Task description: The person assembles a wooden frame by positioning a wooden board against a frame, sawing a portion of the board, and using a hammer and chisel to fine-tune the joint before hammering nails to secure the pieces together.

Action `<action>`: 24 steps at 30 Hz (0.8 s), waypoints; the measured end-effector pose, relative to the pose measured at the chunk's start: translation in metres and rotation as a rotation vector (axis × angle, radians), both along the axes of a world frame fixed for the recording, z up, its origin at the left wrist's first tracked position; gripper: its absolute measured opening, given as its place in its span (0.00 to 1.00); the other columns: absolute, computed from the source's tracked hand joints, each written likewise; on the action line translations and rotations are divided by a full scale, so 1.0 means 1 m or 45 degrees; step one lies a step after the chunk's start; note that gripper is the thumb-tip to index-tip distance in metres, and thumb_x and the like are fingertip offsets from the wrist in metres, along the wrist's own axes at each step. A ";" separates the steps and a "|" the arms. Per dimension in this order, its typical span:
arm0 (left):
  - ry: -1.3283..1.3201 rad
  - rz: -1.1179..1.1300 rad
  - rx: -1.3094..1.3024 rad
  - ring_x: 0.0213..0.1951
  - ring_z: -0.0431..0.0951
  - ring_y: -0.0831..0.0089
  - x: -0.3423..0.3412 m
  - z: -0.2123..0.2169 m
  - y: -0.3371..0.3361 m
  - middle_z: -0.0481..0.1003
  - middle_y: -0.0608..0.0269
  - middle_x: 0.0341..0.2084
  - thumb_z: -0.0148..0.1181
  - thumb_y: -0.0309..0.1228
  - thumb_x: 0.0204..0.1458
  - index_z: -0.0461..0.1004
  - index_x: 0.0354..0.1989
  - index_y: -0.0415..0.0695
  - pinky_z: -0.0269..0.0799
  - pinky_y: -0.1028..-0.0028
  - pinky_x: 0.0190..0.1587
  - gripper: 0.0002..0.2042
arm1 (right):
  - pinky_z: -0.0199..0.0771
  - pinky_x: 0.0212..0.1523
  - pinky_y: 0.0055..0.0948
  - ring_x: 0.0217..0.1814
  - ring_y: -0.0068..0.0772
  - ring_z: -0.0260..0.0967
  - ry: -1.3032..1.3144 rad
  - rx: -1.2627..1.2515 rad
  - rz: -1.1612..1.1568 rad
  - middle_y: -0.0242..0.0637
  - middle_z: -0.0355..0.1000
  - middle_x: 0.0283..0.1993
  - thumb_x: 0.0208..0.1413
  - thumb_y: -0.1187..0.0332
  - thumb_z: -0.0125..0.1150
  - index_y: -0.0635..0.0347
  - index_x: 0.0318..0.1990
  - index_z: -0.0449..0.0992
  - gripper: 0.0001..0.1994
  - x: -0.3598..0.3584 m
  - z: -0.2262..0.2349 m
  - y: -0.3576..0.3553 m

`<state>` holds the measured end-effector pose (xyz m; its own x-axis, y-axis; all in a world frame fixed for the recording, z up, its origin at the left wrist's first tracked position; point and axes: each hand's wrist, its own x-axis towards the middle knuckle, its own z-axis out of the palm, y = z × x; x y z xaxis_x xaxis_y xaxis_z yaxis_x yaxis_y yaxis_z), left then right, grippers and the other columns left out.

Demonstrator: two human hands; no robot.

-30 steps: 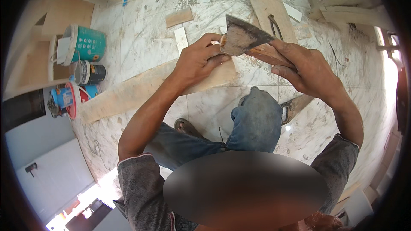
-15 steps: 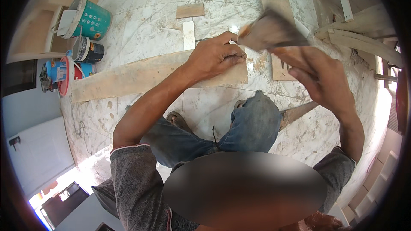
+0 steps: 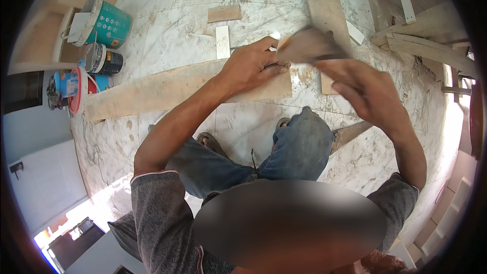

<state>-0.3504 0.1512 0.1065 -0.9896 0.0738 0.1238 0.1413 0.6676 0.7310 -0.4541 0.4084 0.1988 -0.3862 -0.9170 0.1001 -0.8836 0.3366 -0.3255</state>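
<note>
A long wooden plank lies across the floor in front of me. My left hand rests at the plank's right end with its fingers bent and drawn together; whatever they pinch is hidden. My right hand is closed round a hand tool with a broad dark head. The tool is smeared by motion, so its exact kind cannot be told. Its head is beside my left fingertips, over the plank's end. A handsaw lies on the floor beside my right knee.
Behind the tool lies another board. A small wood piece and a white strip lie beyond the plank. To the left stand a green bucket and a black pail. Timber lengths lean at the right.
My right hand and the tool have moved left and the tool's head is lower, nearer my left fingers. My left hand and the plank have barely moved.
</note>
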 end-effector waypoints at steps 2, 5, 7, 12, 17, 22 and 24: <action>0.012 -0.019 -0.012 0.37 0.77 0.64 -0.002 0.008 -0.001 0.73 0.64 0.45 0.61 0.33 0.50 0.79 0.35 0.47 0.72 0.69 0.38 0.07 | 0.72 0.27 0.37 0.27 0.46 0.72 0.027 0.305 -0.026 0.42 0.72 0.30 0.51 0.62 0.62 0.49 0.61 0.62 0.28 -0.007 -0.005 0.004; 0.027 -0.041 0.058 0.39 0.75 0.66 -0.004 0.010 0.005 0.73 0.59 0.43 0.61 0.30 0.49 0.76 0.33 0.40 0.70 0.73 0.40 0.07 | 0.74 0.32 0.36 0.32 0.49 0.74 -0.115 0.149 -0.097 0.45 0.74 0.34 0.52 0.61 0.62 0.51 0.61 0.63 0.28 -0.002 -0.011 0.020; -0.045 -0.025 0.153 0.40 0.75 0.68 -0.007 0.010 0.004 0.73 0.60 0.43 0.62 0.29 0.48 0.76 0.35 0.41 0.70 0.73 0.41 0.07 | 0.74 0.36 0.36 0.36 0.50 0.74 -0.126 -0.132 -0.274 0.48 0.74 0.39 0.52 0.61 0.62 0.53 0.61 0.63 0.28 -0.001 -0.012 0.029; -0.119 -0.083 0.156 0.45 0.74 0.69 -0.012 0.013 -0.003 0.73 0.59 0.47 0.60 0.26 0.49 0.74 0.42 0.40 0.69 0.73 0.46 0.11 | 0.73 0.40 0.38 0.40 0.51 0.74 -0.404 -0.293 -0.298 0.50 0.74 0.42 0.52 0.62 0.62 0.60 0.59 0.63 0.28 -0.007 -0.015 0.032; -0.256 -0.070 0.137 0.48 0.74 0.65 -0.010 0.016 -0.002 0.73 0.54 0.49 0.56 0.26 0.52 0.71 0.47 0.38 0.68 0.72 0.50 0.14 | 0.72 0.35 0.40 0.35 0.51 0.73 -0.499 -0.166 -0.326 0.49 0.74 0.37 0.53 0.62 0.59 0.59 0.56 0.64 0.24 -0.015 -0.043 0.032; -0.174 -0.082 -0.016 0.41 0.75 0.64 -0.015 0.016 -0.001 0.74 0.53 0.44 0.57 0.30 0.53 0.73 0.44 0.37 0.69 0.71 0.44 0.12 | 0.72 0.36 0.40 0.37 0.51 0.73 -0.490 -0.227 -0.193 0.49 0.74 0.40 0.55 0.63 0.57 0.60 0.56 0.64 0.23 -0.018 -0.043 0.027; -0.220 -0.031 -0.070 0.38 0.75 0.61 -0.016 0.018 -0.001 0.75 0.52 0.40 0.57 0.31 0.53 0.73 0.42 0.37 0.69 0.69 0.41 0.12 | 0.73 0.38 0.41 0.39 0.51 0.73 -0.501 -0.164 -0.154 0.49 0.73 0.43 0.55 0.63 0.57 0.60 0.56 0.64 0.22 -0.017 -0.039 0.023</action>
<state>-0.3665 0.1505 0.1246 -0.9935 0.1003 -0.0532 0.0333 0.7054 0.7081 -0.4712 0.4317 0.1601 -0.5217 -0.8524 0.0345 -0.6406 0.3647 -0.6758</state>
